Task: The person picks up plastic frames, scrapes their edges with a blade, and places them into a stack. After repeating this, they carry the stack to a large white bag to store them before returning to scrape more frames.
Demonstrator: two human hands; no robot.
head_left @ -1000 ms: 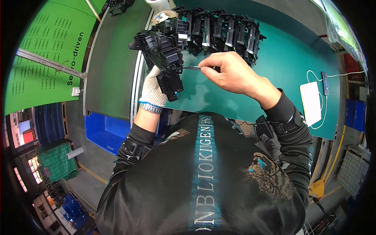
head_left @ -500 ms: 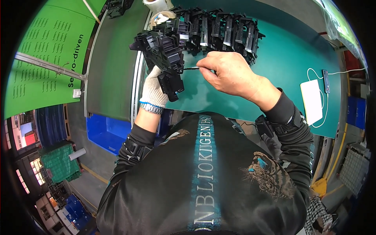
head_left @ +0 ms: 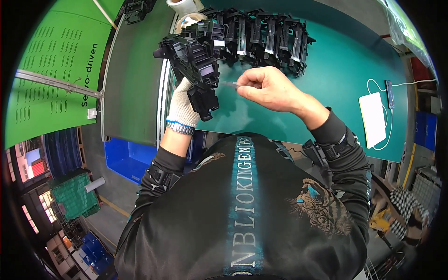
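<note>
My left hand (head_left: pixel 183 105), in a white knitted glove, holds up a black plastic moulded assembly (head_left: pixel 198 63) with ribs and slots. Its fingers are mostly hidden behind the assembly. A pale patch shows on the assembly's right side. Just right of it, my bare right hand (head_left: pixel 268 88) pinches a small thin greyish strip (head_left: pixel 231 84) between thumb and forefinger. The strip points toward the assembly; whether it touches is too small to tell. Behind the hands, several similar black assemblies (head_left: pixel 268 37) stand in a row on the green table (head_left: pixel 336 79).
A dark conveyor belt (head_left: pixel 135 84) runs along the left, with another black part (head_left: pixel 137 10) at its far end. Tape rolls (head_left: pixel 190 21) stand by the row. A white pad (head_left: pixel 372 120) and cable lie at the table's right. A blue bin (head_left: pixel 128 158) sits below the belt.
My right hand has shifted slightly down and right, its fingers more curled. The strip, dark before, now looks pale. A pale patch has become visible on the assembly. Checkered cloth at lower right has moved up.
</note>
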